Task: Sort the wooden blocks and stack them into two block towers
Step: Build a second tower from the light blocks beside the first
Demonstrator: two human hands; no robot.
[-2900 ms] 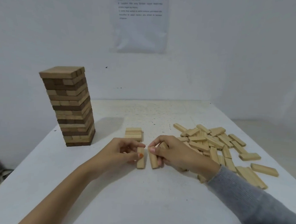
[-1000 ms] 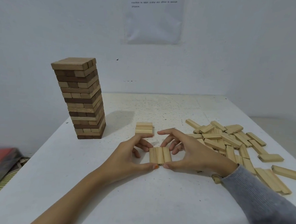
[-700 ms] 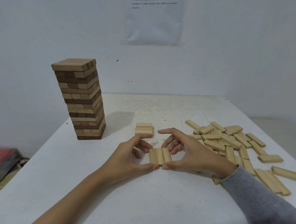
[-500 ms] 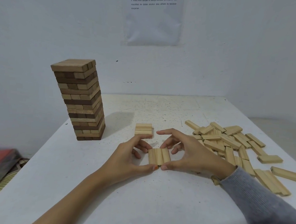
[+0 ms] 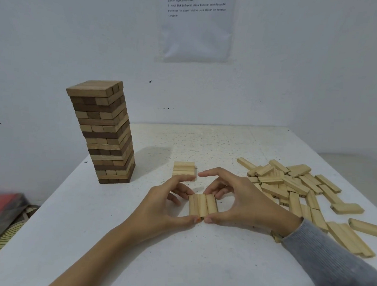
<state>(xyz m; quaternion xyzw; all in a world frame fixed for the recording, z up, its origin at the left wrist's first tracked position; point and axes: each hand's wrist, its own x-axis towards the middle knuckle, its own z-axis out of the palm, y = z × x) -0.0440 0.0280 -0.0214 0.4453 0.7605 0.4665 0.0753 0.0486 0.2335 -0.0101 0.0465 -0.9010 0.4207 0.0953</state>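
Note:
Three light wooden blocks (image 5: 202, 204) lie side by side as one flat row on the white table (image 5: 177, 262). My left hand (image 5: 164, 207) and my right hand (image 5: 243, 202) hold this row between them, thumbs meeting at its near end and fingers curled at its far end and sides. Just behind the row sits a small low stack of light blocks (image 5: 184, 170). A tall tower of mixed dark and light blocks (image 5: 103, 131) stands at the left. A loose pile of light blocks (image 5: 296, 188) spreads over the right side of the table.
The table stands in a corner of white walls, with a printed sheet (image 5: 196, 25) taped to the far wall. Off the table's left edge, low down, lie a red object (image 5: 0, 207) and a patterned mat (image 5: 5, 238).
2.9 s ago each hand held a separate block; now three blocks are pushed together into one row between both hands. Over the last second the hands have barely moved.

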